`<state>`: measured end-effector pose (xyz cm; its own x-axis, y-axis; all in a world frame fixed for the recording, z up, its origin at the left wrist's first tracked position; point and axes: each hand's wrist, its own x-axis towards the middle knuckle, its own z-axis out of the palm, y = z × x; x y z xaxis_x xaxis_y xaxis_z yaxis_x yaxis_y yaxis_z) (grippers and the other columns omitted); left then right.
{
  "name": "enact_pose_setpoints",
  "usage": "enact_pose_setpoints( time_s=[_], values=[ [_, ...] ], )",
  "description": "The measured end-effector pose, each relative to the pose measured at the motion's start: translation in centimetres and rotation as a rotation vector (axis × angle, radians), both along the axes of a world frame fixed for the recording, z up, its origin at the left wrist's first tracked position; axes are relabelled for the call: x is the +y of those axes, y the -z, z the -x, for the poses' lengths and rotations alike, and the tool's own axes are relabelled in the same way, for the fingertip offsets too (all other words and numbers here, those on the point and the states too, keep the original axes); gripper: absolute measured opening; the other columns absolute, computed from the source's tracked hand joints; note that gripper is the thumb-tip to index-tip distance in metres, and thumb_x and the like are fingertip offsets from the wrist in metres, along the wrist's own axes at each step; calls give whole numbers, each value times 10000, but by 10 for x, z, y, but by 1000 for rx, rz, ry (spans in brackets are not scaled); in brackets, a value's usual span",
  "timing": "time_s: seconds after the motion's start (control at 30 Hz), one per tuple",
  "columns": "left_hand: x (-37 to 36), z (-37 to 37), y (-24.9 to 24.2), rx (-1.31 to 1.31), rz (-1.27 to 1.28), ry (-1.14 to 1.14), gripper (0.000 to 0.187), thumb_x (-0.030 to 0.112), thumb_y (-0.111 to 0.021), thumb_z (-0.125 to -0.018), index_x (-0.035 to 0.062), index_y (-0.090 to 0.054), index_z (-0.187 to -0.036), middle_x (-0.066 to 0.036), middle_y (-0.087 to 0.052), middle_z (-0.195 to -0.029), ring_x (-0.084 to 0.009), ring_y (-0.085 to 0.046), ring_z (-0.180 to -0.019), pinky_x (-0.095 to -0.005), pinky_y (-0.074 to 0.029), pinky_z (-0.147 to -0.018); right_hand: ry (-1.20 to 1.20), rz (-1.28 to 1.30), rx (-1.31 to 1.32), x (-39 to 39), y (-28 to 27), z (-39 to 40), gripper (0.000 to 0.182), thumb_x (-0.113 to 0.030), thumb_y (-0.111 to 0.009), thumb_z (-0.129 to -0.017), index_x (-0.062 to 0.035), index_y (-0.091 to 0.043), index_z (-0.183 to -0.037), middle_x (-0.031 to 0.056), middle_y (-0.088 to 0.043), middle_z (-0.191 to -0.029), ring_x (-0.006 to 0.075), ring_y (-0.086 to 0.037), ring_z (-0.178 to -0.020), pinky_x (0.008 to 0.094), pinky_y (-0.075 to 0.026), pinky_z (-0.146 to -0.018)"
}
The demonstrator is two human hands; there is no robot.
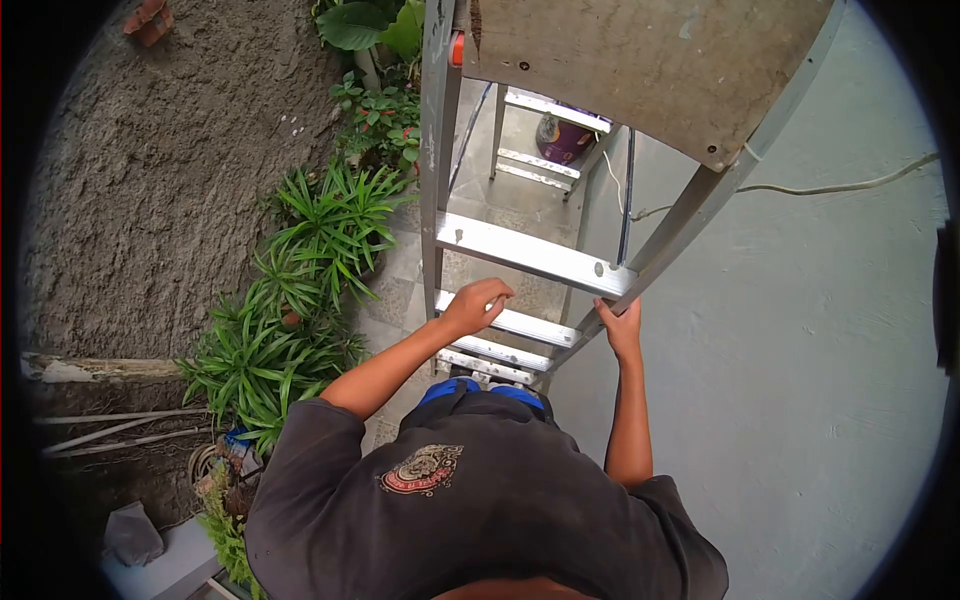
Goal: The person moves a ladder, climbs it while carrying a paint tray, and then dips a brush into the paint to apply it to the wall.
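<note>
A metal stepladder [530,253] stands in front of me, its flat rungs spotted with grey. My right hand [622,328] is wrapped round its right side rail, just under one of the upper rungs, thumb on the near side. My left hand [478,306] hovers over a lower rung, fingers loosely curled in and nothing showing in them. Above both hands, a worn wooden board [640,65] is screwed across the upper part of the ladder. Below me, blue shorts [470,388] show past the hem of my dark shirt.
A smooth grey wall [770,390] rises close on the right, with a pale cable [840,190] across it. Leafy green plants [335,220] line the left of the tiled floor [400,255], beside a rough cement wall [180,190]. A dark purple bucket [570,138] stands behind the ladder.
</note>
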<state>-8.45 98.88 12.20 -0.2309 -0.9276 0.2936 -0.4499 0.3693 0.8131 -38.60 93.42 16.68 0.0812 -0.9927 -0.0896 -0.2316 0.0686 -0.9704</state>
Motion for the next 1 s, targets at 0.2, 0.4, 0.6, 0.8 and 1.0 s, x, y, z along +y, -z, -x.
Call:
enact_pose_setpoints(
  time_s=[0.2,0.4,0.6,0.8,1.0],
  values=[
    [-15,-24,-89,50,509,-257,221,-92,-590,-746,21,-579,-935,-143,-613,-827,-288,-602,-728,-365,-482,-662,-41,-13,7,-1,-2,4,655,-80,-737,-783,-39,-402,-1344,103,-568,-1181,200,-559,-1071,346,-474,-912],
    [-60,-56,-158,94,756,-728,408,34,-619,-842,35,-451,-1213,-158,-494,-1200,-255,-482,-1113,-400,-395,-969,-210,-36,-4,-9,-17,16,741,-60,-744,-760,-44,-365,-1397,119,-547,-1255,223,-545,-1144,377,-443,-991],
    [-94,-63,-149,518,165,-555,469,302,-594,-948,23,-463,-1302,-114,-582,-1197,-213,-555,-1117,-352,-428,-961,-561,-164,274,-57,-68,49,600,-93,-729,-769,-34,-466,-1305,125,-607,-1180,263,-583,-1114,410,-436,-998],
    [-104,-67,-132,560,214,-517,544,470,-579,-957,11,-514,-1242,-62,-660,-916,-115,-614,-795,-267,-492,-718,-153,318,-170,-120,-224,29,224,-106,-542,-923,-10,-531,-1126,88,-602,-1099,199,-570,-1107,346,-456,-938],
    [-100,-63,-137,504,241,-572,556,482,-579,-952,0,-527,-1225,-69,-656,-872,-128,-624,-756,-277,-502,-690,-83,637,-571,-171,-313,-40,465,-301,-582,-967,9,-464,-1294,105,-572,-1171,177,-543,-1110,349,-427,-982]
  ],
)
